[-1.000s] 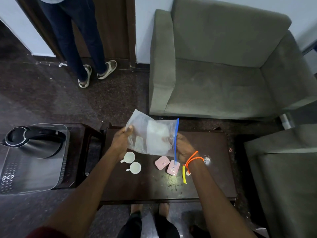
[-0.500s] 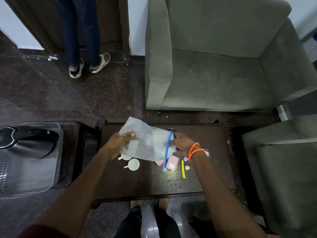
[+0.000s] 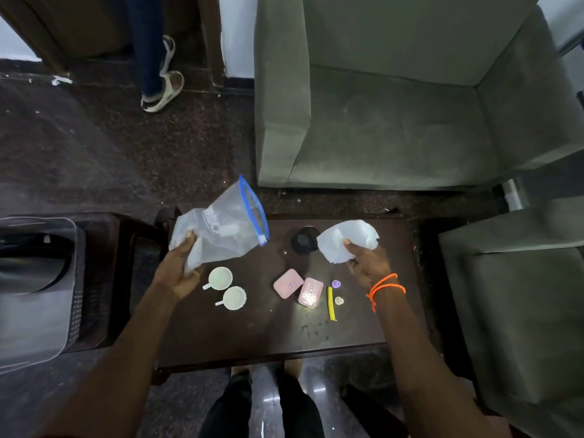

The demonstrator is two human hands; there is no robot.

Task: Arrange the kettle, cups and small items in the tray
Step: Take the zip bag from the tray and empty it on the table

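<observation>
left hand gripped zip bag | right hand gripped white packet | step: unpacking items above surface | next: likely set packet down, cups beside left hand

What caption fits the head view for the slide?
Left hand holds an opened zip bag, right hand a white packet, above two cups.
</observation>
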